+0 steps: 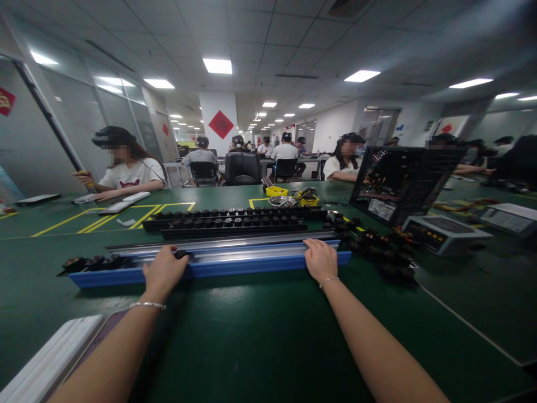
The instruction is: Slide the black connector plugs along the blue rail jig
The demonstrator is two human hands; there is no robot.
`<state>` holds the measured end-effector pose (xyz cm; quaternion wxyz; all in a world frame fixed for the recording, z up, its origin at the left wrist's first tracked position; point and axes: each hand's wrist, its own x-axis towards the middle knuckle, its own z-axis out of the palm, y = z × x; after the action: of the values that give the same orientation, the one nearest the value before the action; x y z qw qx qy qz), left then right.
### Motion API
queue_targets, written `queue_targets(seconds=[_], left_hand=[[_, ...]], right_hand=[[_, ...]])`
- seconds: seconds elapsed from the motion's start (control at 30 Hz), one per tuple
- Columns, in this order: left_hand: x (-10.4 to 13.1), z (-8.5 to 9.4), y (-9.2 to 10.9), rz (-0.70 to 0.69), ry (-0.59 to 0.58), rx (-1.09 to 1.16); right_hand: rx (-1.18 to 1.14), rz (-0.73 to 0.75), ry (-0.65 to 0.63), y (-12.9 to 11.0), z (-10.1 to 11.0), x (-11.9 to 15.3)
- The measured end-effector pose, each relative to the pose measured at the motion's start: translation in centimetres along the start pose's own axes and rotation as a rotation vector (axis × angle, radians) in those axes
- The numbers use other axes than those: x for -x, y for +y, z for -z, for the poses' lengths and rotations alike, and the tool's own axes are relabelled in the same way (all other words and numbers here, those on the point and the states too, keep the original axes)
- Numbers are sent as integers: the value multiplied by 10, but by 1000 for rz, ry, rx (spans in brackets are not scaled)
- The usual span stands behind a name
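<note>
A long blue rail point(247, 268) with a shiny metal channel lies across the green table in front of me. My left hand point(166, 270) is closed round a small black part point(181, 254) over the channel, left of the middle. Several black parts point(95, 262) sit in a row at the rail's left end. Near the right end, my right hand point(320, 260) grips the rail's edge, fingers over the far side and thumb hidden. Behind the rail lie black strips point(235, 222) filled with round black parts.
An open black computer case point(398, 182) and a grey power supply point(444, 234) stand at the right, beside a pile of black parts point(381, 246). Yellow trays point(277, 191) and a metal dish point(282, 200) are farther back. A white object point(54, 355) lies front left. People sit across the table.
</note>
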<state>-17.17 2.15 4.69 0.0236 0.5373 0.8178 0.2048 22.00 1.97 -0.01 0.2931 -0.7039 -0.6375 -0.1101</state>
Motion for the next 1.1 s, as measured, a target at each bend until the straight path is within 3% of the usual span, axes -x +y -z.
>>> queue_targets(seconds=[0.6,1.1], left_hand=[[-2,-5,-2,6,9,32],[5,-6,11,-37,6,29]], right_hand=[[3,3,14,0,-1,0],[-14,-6,-3,-2,2,0]])
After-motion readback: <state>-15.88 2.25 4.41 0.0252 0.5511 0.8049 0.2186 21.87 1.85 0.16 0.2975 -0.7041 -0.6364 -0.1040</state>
